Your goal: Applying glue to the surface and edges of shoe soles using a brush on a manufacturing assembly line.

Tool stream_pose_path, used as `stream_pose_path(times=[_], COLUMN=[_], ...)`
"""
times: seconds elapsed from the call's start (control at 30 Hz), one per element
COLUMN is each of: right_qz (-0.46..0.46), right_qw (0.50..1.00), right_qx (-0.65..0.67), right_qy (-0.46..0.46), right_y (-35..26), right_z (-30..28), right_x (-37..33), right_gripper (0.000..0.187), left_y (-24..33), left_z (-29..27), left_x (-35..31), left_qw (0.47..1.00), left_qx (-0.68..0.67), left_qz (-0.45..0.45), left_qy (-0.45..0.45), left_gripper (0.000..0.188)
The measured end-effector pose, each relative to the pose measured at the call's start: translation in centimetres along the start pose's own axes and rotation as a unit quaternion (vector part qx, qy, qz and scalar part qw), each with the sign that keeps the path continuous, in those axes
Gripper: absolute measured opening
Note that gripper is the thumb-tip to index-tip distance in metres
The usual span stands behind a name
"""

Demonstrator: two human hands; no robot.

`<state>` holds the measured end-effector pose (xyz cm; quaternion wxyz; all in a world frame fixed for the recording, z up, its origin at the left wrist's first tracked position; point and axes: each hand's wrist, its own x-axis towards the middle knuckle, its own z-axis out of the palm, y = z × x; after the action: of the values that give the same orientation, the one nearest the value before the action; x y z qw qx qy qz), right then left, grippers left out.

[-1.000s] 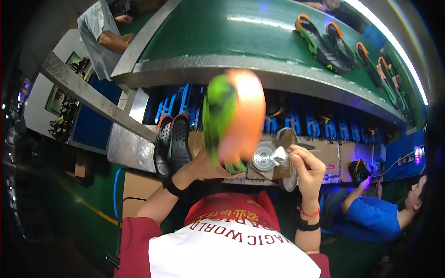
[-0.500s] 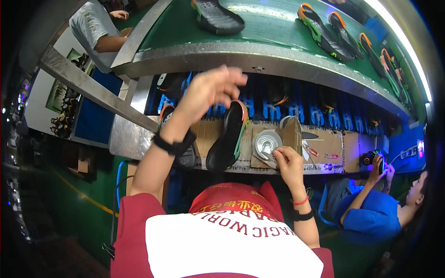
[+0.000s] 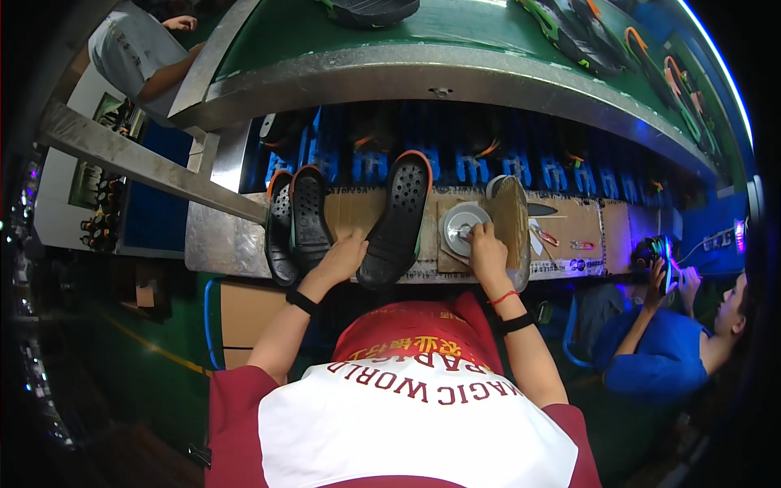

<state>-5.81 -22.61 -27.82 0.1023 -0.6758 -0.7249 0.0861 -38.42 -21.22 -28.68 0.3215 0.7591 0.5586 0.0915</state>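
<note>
A black shoe sole with an orange and green rim (image 3: pixel 399 215) stands on the bench in front of me, its perforated inner face toward me. My left hand (image 3: pixel 343 255) is closed at the sole's lower left edge, fingertips against it. Left of that hand, two similar soles, one nearer (image 3: pixel 308 211) and one farther left (image 3: pixel 281 228), lean side by side. My right hand (image 3: pixel 487 250) is pinched over a small white bowl (image 3: pixel 464 218), its fingertips inside the rim. What they hold in the bowl is too small to make out.
Cardboard (image 3: pixel 582 236) covers the bench, with a knife (image 3: pixel 541 210) and red-handled snips (image 3: pixel 547 237) on it. Above runs a metal-edged green conveyor (image 3: pixel 455 37) carrying more soles. A co-worker in blue (image 3: pixel 659 346) sits at right; another person stands far left.
My left hand has come down from above the bench to the middle sole's edge. Two soles now show plainly at its left. My right hand has moved into the bowl.
</note>
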Motion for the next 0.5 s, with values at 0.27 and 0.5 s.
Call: stream_pose_path(times=[0.27,0.5], right_qz=[-0.055,-0.062], right_qw=[0.998,0.997], right_qx=[-0.011,-0.039], right_qy=[-0.014,-0.022], right_y=[-0.2,-0.5], right_z=[0.9,0.4], right_x=[0.7,0.9], right_gripper=[0.010,0.010], left_y=[2.9,6.4], left_z=[-4.7,-0.7], left_x=[-1.3,-2.0], left_qw=[0.676,0.295], left_qx=[-0.693,-0.922], left_qz=[-0.180,-0.083], left_qy=[-0.176,-0.236], left_gripper=[0.058,0.083])
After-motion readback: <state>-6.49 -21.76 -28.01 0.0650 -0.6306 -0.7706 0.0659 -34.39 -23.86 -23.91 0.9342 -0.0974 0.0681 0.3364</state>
